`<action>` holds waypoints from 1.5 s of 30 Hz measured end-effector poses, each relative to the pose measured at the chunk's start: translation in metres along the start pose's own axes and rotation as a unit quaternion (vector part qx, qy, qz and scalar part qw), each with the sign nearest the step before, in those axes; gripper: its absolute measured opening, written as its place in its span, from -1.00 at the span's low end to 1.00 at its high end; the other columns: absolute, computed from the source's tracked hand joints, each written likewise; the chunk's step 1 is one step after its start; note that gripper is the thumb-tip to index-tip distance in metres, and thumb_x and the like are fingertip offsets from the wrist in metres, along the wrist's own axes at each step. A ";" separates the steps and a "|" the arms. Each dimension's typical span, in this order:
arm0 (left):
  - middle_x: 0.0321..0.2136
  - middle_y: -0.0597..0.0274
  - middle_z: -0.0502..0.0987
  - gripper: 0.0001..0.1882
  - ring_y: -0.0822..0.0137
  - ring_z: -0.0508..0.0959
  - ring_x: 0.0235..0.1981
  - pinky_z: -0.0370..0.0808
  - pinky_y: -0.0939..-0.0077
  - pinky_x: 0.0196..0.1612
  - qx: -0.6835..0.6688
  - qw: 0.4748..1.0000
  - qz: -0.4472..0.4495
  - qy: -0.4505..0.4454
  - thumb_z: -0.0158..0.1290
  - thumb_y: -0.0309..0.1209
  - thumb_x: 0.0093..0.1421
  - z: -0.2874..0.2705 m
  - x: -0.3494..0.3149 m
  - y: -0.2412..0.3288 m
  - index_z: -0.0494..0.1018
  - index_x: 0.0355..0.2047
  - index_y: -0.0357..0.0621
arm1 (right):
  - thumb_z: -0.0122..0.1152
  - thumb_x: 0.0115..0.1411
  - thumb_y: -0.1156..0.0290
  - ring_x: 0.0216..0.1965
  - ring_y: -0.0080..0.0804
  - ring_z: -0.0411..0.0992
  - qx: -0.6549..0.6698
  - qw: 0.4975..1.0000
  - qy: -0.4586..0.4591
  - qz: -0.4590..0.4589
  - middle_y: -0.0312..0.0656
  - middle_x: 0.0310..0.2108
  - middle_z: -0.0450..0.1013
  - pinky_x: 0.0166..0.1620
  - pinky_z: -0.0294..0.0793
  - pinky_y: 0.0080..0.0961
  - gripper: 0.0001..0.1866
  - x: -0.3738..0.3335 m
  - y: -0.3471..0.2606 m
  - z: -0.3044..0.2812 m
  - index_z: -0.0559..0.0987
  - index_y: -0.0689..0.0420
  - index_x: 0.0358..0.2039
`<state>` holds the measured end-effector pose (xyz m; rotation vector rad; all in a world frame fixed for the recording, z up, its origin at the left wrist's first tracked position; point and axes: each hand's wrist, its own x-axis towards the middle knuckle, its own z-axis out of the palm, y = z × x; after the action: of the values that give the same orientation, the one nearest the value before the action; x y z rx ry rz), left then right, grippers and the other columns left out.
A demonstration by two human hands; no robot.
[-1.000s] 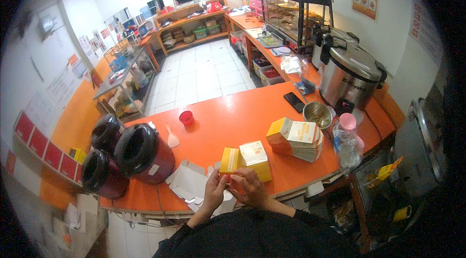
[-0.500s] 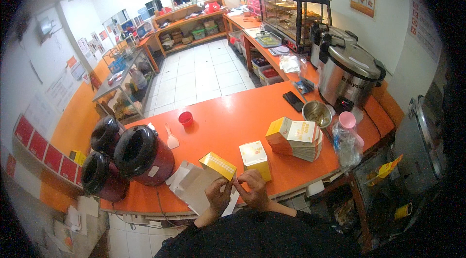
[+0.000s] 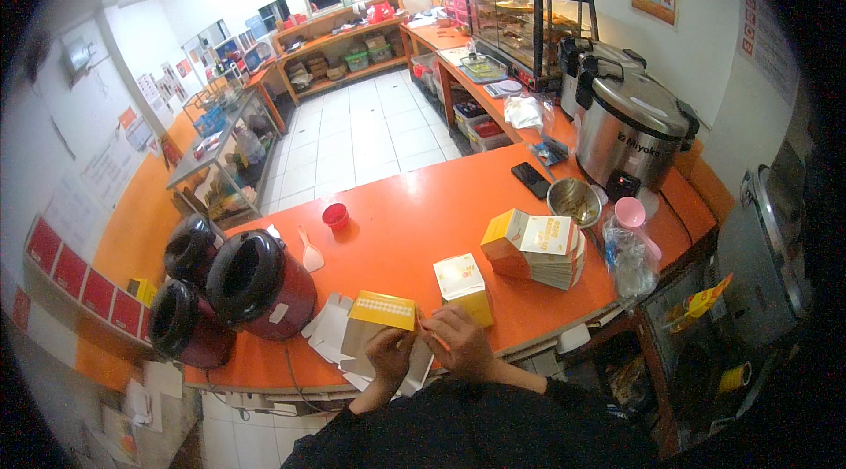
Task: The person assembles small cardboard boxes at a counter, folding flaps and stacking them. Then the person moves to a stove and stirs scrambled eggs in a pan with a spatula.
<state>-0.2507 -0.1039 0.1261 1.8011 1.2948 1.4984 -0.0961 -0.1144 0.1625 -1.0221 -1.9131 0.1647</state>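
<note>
My left hand [image 3: 388, 354] is closed on a partly folded yellow-and-white paper carton [image 3: 382, 308], held low over the near edge of the orange table. At the carton's right edge, my right hand [image 3: 460, 346] has its fingers bent, with the fingertips pinched against the card. White flat cardboard sheets [image 3: 328, 328] lie beneath and left of the carton. Just beyond my right hand stands a folded box [image 3: 462, 282] with a white top and yellow sides. Further right, a fanned stack of flat cartons [image 3: 538, 249] leans over on the table.
Dark red tubs with black rims [image 3: 260, 284] crowd the table's left end. A red cup [image 3: 336, 216] and pink rice paddle [image 3: 310, 250] lie beyond. At right are a metal bowl [image 3: 575, 201], black phone [image 3: 530, 180], pink cup [image 3: 629, 213], plastic bag [image 3: 633, 266] and steel rice cooker [image 3: 634, 130].
The carton has turned and shifted slightly left, its yellow panel now sitting more level. My left hand moved a little left with it, and my right hand's fingers shifted along its edge.
</note>
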 end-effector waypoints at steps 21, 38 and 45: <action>-0.25 -0.07 0.31 -0.59 0.02 0.33 -0.22 0.31 0.23 -0.22 0.083 0.961 -0.060 -0.258 0.04 -0.48 -0.09 0.019 0.030 -0.003 0.21 -0.19 -0.24 | 0.05 0.07 0.49 -0.50 -0.25 0.41 0.156 0.964 0.088 0.197 -0.07 -0.48 0.39 -0.47 0.39 -0.40 -0.82 -0.021 0.034 0.035 0.43 0.22 -0.27; -0.49 0.16 0.50 -0.81 0.38 0.49 -0.46 0.44 0.52 -0.36 -0.224 0.952 -0.187 -0.094 0.15 -0.55 -0.08 0.013 0.008 -0.017 0.38 -0.42 -0.24 | 0.20 -0.06 0.55 -0.52 -0.31 0.40 0.119 0.988 0.093 0.040 -0.14 -0.55 0.40 -0.51 0.36 -0.47 -0.86 -0.028 0.040 0.039 0.44 0.18 -0.45; -0.48 0.20 0.47 -0.75 0.41 0.50 -0.43 0.46 0.56 -0.30 -0.235 0.939 -0.224 -0.115 0.13 -0.64 -0.10 0.017 -0.003 -0.059 0.33 -0.40 -0.25 | 0.21 -0.11 0.58 -0.50 -0.24 0.40 0.088 0.994 0.066 0.021 -0.15 -0.56 0.39 -0.45 0.36 -0.43 -0.87 -0.026 0.037 0.039 0.44 0.18 -0.52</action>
<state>-0.2564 -0.0758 0.0713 1.2282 1.0279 1.1734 -0.0986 -0.0976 0.1056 -0.9314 -1.7264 0.2781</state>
